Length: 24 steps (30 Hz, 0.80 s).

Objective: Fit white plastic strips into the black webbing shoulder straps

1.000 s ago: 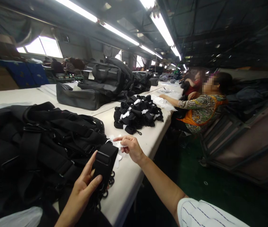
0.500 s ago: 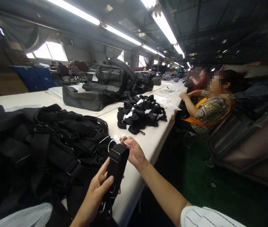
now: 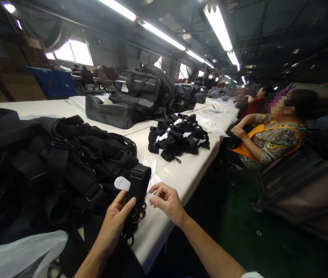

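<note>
A folded black strap (image 3: 138, 185) with a metal buckle at its top stands upright in my left hand (image 3: 120, 210), whose fingers and thumb are wrapped round it. A white strip (image 3: 122, 183) sticks out to the left, behind the strap. Just right of the strap, my right hand (image 3: 166, 200) pinches a white piece (image 3: 149, 197) between thumb and fingers. More white pieces (image 3: 154, 175) lie on the table beyond. To the left spreads a large heap of loose black straps (image 3: 74, 166). Bundled black straps with white bands (image 3: 178, 137) are piled further up the table.
Black bags (image 3: 141, 92) stand on the pale table (image 3: 193, 170), with clear plastic behind the bundles. A person in an orange apron (image 3: 271, 139) sits at its right side, near a large cart (image 3: 305, 189). A plastic bag (image 3: 22, 255) lies at lower left.
My right hand has come down and towards me with the white piece. A white strip now shows left of the strap. The view has shifted slightly to the left.
</note>
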Tool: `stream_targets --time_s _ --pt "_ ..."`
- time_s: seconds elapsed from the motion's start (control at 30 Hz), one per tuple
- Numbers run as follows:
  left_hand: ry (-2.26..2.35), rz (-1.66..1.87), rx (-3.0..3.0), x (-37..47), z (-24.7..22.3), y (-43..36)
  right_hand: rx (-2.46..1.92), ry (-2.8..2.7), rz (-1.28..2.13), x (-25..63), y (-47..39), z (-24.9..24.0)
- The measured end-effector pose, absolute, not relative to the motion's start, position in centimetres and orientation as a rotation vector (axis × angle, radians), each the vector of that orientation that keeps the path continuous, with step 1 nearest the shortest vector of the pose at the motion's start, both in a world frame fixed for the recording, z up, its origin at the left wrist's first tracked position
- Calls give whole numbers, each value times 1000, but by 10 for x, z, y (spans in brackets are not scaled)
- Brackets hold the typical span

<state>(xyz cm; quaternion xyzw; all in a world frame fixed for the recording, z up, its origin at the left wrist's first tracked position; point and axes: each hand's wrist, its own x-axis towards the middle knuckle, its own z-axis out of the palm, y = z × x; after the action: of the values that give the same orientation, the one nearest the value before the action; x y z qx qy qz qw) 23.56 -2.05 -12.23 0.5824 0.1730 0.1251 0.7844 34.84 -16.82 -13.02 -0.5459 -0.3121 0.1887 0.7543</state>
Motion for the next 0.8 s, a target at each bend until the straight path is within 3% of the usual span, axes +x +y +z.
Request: stream_targets --time_s 0.17,0.33,0.5,0.8 --pt "406 288 1460 241 -135 -23 -1200 -693 286 337 -172 -132" --pt "355 509 1858 246 -154 -24 -1149 -622 432 334 -168 -144" --pt "336 461 2150 244 -166 -24 -1202 -560 558 336 -170 -162" --pt "130 347 2412 241 -163 -35 -1546 -1008 27 330 -185 -162"
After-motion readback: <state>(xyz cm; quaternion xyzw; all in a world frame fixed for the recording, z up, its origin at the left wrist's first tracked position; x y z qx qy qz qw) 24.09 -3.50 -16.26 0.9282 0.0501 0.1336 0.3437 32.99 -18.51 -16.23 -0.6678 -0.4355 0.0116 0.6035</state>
